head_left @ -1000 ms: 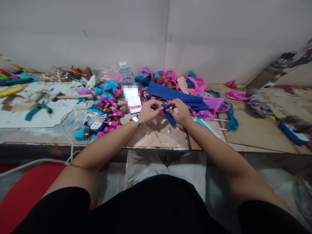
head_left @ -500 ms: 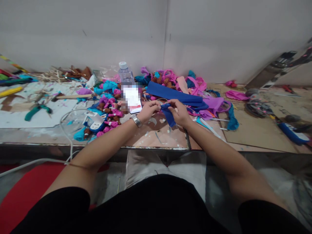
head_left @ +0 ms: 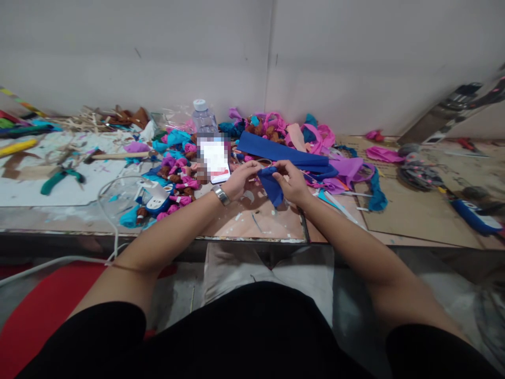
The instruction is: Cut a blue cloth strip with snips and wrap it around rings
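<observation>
A small piece of dark blue fabric (head_left: 272,190) hangs between my two hands above the table's front part. My right hand (head_left: 294,184) pinches its upper edge, with the loose end drooping below the fingers. My left hand (head_left: 242,179) has its fingertips closed at the left upper corner of the same piece. Just behind the hands lies a long folded strip of blue fabric (head_left: 282,150). A phone with a lit screen (head_left: 216,163) leans beside my left hand, partly blurred out.
Several crumpled pink, teal and brown bundles (head_left: 179,168) crowd the left of the phone. Behind it stands a clear bottle (head_left: 204,118). Green-handled pliers (head_left: 59,180) and a hammer (head_left: 118,156) lie left. Purple fabric (head_left: 349,169) and cardboard (head_left: 414,216) are on the right.
The small blue piece has been spread a little flatter and wider between my fingers. Both hands stay in nearly the same place.
</observation>
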Available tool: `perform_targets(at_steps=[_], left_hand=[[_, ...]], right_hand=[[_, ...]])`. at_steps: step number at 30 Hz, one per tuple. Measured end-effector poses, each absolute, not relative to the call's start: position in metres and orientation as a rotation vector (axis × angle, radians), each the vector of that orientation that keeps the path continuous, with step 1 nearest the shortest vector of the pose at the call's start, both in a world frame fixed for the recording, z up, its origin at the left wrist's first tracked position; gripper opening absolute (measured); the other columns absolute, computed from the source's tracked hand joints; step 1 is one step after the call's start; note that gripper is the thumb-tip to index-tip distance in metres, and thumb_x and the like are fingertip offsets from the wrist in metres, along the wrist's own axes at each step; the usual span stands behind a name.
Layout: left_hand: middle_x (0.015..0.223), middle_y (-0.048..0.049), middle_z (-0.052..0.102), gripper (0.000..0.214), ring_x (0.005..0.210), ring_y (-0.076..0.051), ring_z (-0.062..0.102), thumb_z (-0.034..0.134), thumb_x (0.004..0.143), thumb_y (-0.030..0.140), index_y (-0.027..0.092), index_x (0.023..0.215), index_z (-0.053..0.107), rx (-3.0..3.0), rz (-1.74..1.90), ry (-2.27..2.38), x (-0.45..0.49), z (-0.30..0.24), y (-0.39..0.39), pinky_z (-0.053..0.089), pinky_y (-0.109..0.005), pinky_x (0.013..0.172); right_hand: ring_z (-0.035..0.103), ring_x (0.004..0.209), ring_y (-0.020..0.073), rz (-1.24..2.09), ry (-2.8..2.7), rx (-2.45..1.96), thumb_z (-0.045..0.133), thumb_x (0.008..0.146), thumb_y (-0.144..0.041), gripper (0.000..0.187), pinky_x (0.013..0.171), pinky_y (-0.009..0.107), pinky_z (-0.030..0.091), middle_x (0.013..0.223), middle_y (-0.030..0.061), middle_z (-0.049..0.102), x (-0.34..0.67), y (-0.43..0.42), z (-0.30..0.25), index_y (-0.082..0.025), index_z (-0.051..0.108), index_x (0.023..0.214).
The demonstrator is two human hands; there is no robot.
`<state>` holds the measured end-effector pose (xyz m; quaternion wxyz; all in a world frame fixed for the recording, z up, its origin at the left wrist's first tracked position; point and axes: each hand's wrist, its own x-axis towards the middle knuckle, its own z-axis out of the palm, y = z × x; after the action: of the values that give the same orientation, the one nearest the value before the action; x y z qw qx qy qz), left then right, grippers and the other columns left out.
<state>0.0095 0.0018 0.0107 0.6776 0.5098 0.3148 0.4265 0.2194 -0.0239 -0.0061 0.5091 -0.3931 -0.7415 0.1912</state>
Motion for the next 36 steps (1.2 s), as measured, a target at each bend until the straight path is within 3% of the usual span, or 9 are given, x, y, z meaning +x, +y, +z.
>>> perform_targets(at_steps=[6, 18, 25, 29, 36], left_hand=[[0.074, 0.0021, 0.062, 0.04, 0.061, -0.01, 0.059, 0.091, 0.073, 0.046, 0.019, 0.085, 0.065, 1.181, 0.977, 0.783, 0.009, 0.004, 0.005, 0.051, -0.022, 0.06], [0.073, 0.0012, 0.061, 0.027, 0.061, -0.01, 0.056, 0.084, 0.073, 0.035, 0.016, 0.082, 0.067, 1.067, 1.007, 0.751, 0.01, 0.008, 0.005, 0.046, -0.022, 0.056], [0.086, -0.0011, 0.067, 0.03, 0.072, -0.013, 0.06, 0.082, 0.082, 0.044, 0.02, 0.091, 0.068, 1.147, 1.013, 0.781, 0.008, 0.004, 0.008, 0.049, -0.024, 0.064], [0.106, -0.0054, 0.073, 0.045, 0.093, -0.017, 0.067, 0.085, 0.083, 0.054, 0.02, 0.109, 0.073, 1.527, 1.057, 0.675, 0.005, -0.001, 0.012, 0.054, -0.028, 0.08], [0.119, -0.0093, 0.074, 0.044, 0.104, -0.023, 0.07, 0.083, 0.087, 0.047, 0.019, 0.119, 0.072, 1.763, 0.925, 0.558, 0.003, -0.012, 0.016, 0.057, -0.038, 0.093]], right_hand=[[0.066, 0.09, 0.023, 0.382, -1.846, -0.913, 0.059, 0.103, -0.063, 0.044, 0.084, 0.037, 0.052, 0.103, 0.0071, 0.072, 0.222, -0.024, -0.005, -0.022, 0.067, 0.116], [0.069, 0.104, 0.027, 0.245, -1.954, -0.806, 0.057, 0.107, -0.052, 0.035, 0.092, 0.041, 0.055, 0.115, 0.0106, 0.073, 0.225, -0.023, 0.0, -0.023, 0.067, 0.123], [0.068, 0.098, 0.0253, 0.233, -1.969, -0.828, 0.057, 0.107, -0.053, 0.036, 0.087, 0.039, 0.054, 0.112, 0.0102, 0.072, 0.225, -0.025, 0.001, -0.022, 0.068, 0.122], [0.066, 0.093, 0.024, 0.197, -1.991, -0.851, 0.057, 0.107, -0.054, 0.036, 0.084, 0.038, 0.053, 0.104, 0.0086, 0.071, 0.226, -0.025, 0.003, -0.022, 0.07, 0.116], [0.065, 0.092, 0.0248, 0.176, -2.01, -0.89, 0.056, 0.106, -0.058, 0.04, 0.083, 0.039, 0.052, 0.101, 0.0093, 0.07, 0.227, -0.023, 0.004, -0.021, 0.071, 0.113]])
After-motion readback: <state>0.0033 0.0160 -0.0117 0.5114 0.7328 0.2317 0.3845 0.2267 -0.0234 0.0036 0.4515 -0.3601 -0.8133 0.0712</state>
